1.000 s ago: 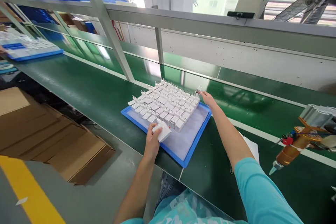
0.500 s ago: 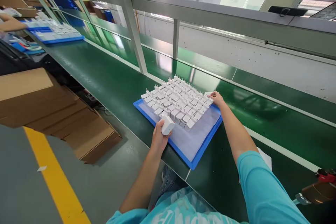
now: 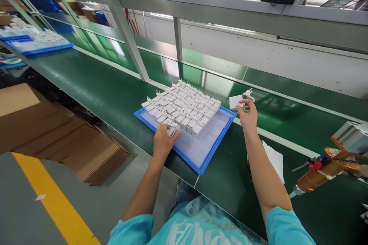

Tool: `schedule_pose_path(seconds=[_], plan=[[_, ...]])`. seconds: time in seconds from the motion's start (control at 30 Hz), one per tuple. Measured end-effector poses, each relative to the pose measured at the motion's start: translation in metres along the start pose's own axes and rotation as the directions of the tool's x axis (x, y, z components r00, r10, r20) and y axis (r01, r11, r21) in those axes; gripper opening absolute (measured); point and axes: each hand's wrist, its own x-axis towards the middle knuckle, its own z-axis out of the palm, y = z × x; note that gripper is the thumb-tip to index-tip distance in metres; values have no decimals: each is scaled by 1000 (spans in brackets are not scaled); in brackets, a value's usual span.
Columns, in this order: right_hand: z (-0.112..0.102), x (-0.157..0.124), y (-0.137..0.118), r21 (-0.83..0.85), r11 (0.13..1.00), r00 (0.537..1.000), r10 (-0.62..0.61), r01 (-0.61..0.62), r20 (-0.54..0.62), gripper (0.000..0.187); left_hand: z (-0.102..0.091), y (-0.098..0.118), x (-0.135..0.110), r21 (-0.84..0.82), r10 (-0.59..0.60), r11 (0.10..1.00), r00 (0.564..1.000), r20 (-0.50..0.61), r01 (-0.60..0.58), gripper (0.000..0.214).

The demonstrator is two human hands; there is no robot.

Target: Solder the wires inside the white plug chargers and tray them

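A blue tray [image 3: 201,169] with a pale liner lies on the green workbench, carrying close rows of white plug chargers [image 3: 184,104] with their pins up. My left hand [image 3: 164,141] is closed around a white charger [image 3: 173,128] at the tray's near left edge. To the right of the tray, my right hand [image 3: 247,114] is raised and pinches another white plug charger [image 3: 236,102]. Pins and a dark opening show at that charger's plug end, beside my fingertips.
An orange-brown cylindrical tool [image 3: 313,176] with a nozzle stands at the right. White paper [image 3: 274,159] lies beside my right forearm. Cardboard boxes [image 3: 94,157] stand on the floor at left. A metal post [image 3: 122,26] rises behind the tray; another blue tray [image 3: 47,50] sits far left.
My right hand has lifted a charger away from the tray's right side, outward to the right. My left hand has turned its charger over near the tray edge. The view has swung right.
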Motion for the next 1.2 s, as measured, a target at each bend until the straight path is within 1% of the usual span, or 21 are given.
schedule_pose_path(seconds=[0.07, 0.13, 0.2, 0.27, 0.33, 0.4, 0.47, 0.53, 0.57, 0.63, 0.67, 0.73, 0.77, 0.8, 0.83, 0.9, 0.97, 1.0, 1.03, 1.1, 1.2], plan=[[-11, -24, -13, 14, 996, 996, -89, 89, 30, 22, -1, -3, 4, 50, 75, 996, 995, 66, -78, 21], [-22, -45, -26, 2, 982, 977, -186, 186, 101, 21, 0, -3, 7, 74, 152, 984, 982, 111, -160, 17], [-34, -67, -37, -45, 962, 943, -253, 268, 218, 19, 1, -3, 10, 112, 182, 975, 978, 99, -192, 14], [-49, -89, -42, -116, 935, 894, -277, 335, 352, 17, 1, -5, 12, 155, 156, 974, 986, 58, -164, 15], [-63, -112, -39, -207, 890, 840, -275, 407, 468, 17, 0, -5, 12, 161, 114, 980, 993, 29, -117, 18], [-76, -137, -26, -313, 817, 801, -271, 484, 533, 18, -4, -1, 9, 124, 80, 989, 997, -15, -77, 24], [-85, -162, -8, -429, 728, 797, -264, 534, 543, 20, -10, 13, 0, 40, 53, 998, 996, -73, -51, 29], [-89, -185, 8, -543, 647, 821, -247, 535, 514, 23, -17, 39, -17, -110, 41, 993, 997, -68, -49, 30], [-90, -196, 14, -593, 615, 839, -237, 519, 489, 24, -20, 54, -28, -210, 48, 976, 999, -13, -49, 27], [-92, -214, 20, -657, 588, 876, -222, 471, 429, 28, -22, 87, -53, -415, 86, 910, 979, 185, -2, 21], [-93, -221, 19, -654, 610, 888, -214, 448, 408, 30, -21, 103, -67, -496, 123, 867, 940, 319, 55, 17], [-100, -231, 13, -557, 721, 893, -199, 413, 404, 34, -14, 129, -90, -567, 172, 800, 829, 532, 198, 18], [-107, -233, 9, -480, 787, 896, -199, 388, 397, 34, -8, 139, -99, -571, 193, 782, 774, 603, 250, 28], [-116, -234, 4, -404, 843, 907, -207, 355, 366, 32, -3, 147, -106, -567, 203, 773, 735, 647, 285, 42], [-126, -232, 1, -347, 882, 930, -219, 318, 296, 29, 3, 154, -111, -558, 209, 774, 710, 673, 301, 56], [-150, -224, -3, -291, 924, 967, -254, 248, 19, 24, 14, 162, -114, -539, 217, 789, 686, 694, 295, 75], [-174, -207, -1, -240, 950, 934, -256, 197, -248, 31, 21, 168, -110, -526, 235, 805, 666, 708, 275, 78], [-184, -197, 0, -195, 965, 926, -229, 175, -300, 39, 23, 169, -107, -534, 261, 801, 647, 717, 269, 75], [-192, -187, 2, -139, 979, 942, -185, 150, -282, 46, 24, 170, -103, -558, 299, 785, 625, 721, 269, 73], [-201, -168, 2, -27, 996, 989, -91, 89, -120, 55, 24, 171, -96, -629, 386, 732, 602, 699, 261, 69], [-200, -148, -5, 40, 999, 996, -14, 11, 93, 52, 22, 171, -90, -694, 506, 711, 601, 619, 116, 56]])
